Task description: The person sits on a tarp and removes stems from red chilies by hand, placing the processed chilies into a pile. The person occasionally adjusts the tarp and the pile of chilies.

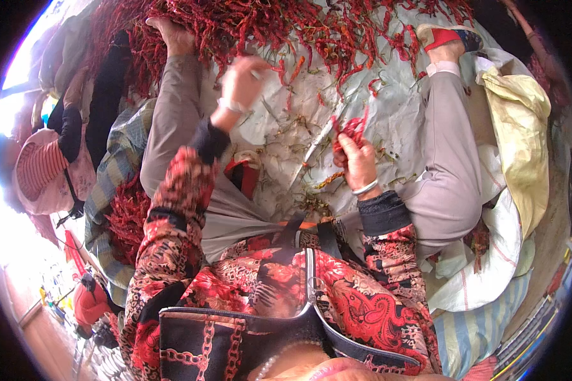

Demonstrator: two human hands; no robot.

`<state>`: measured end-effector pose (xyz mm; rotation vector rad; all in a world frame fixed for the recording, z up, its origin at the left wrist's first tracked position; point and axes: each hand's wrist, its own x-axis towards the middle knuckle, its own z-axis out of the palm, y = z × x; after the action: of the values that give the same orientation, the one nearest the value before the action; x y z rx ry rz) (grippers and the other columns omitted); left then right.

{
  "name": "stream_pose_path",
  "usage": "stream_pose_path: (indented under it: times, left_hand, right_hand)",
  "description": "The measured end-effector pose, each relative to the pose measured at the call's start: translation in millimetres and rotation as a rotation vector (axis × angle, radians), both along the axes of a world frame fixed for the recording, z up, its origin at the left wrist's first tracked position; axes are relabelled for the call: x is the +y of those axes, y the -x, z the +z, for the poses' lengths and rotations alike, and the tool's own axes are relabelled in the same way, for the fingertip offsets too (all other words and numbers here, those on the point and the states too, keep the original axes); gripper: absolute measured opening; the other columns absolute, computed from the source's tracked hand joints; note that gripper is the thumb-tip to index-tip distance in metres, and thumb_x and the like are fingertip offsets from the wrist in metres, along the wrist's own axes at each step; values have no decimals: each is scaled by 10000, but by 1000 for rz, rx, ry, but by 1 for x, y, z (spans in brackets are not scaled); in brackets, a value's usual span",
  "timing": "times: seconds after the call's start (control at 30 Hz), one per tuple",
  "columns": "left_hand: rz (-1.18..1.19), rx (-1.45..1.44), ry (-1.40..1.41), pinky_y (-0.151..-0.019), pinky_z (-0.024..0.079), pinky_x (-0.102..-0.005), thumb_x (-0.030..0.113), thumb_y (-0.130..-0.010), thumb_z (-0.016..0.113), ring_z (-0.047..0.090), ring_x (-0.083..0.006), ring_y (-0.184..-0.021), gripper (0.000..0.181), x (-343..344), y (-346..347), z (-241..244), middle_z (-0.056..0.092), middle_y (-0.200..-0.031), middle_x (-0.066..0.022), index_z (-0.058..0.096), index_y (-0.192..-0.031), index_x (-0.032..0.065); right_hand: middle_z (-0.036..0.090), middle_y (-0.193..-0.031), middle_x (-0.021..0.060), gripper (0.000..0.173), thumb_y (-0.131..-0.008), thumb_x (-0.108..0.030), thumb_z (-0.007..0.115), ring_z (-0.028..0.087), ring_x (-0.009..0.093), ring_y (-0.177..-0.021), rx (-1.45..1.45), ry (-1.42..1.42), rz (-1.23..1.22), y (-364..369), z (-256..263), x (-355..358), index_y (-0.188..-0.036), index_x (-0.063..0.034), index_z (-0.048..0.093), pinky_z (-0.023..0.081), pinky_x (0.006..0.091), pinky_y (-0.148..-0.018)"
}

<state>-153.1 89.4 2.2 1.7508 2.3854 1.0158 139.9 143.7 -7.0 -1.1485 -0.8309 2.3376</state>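
Observation:
My right hand (358, 159) grips a small bunch of dried red chili peppers (354, 129) above a pale plastic sheet (305, 112). To the left and further out, my left hand (243, 83) is blurred by motion. It is close to the near edge of a large heap of dried red chili peppers (248, 26); whether its fingers hold anything is unclear. Loose chilies and stem bits (331, 180) lie scattered on the sheet between my legs.
My grey-trousered legs (450, 157) flank the sheet. A red and black shoe (244, 175) is beside my left leg. White and yellow woven sacks (517, 143) are at right; a checked sack (117, 152) with chilies (128, 216) is at left. Another person (47, 166) is at far left.

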Motion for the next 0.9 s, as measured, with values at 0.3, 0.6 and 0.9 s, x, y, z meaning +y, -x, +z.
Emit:
stream_pose_path:
  times: [0.3,0.6,0.9]
  left_hand:
    - [179,-87,483,-689,481,-407,242,-729,671,612,-357,-783,305,5,19,-68,627,-825,-207,624,-929,17]
    - [200,-814,187,-569,444,-266,191,-809,629,594,-168,-666,270,-2,-41,-51,640,-803,-102,610,-1021,24]
    - [11,-1052,108,-551,433,-206,169,-853,619,533,-48,-637,224,-24,-110,16,605,-752,13,642,-1030,35]
  right_hand:
    - [555,-655,22,164,-850,-178,571,463,76,-488,32,-58,171,0,4,-6,-782,-29,574,379,231,-451]
    - [605,-697,-3,112,-806,-168,626,509,50,-566,24,-170,139,-5,6,9,-793,-58,617,367,190,-470]
    - [584,-698,-37,219,-761,-218,743,486,39,-565,115,-197,112,0,-1,13,-821,-41,628,386,193,-506]
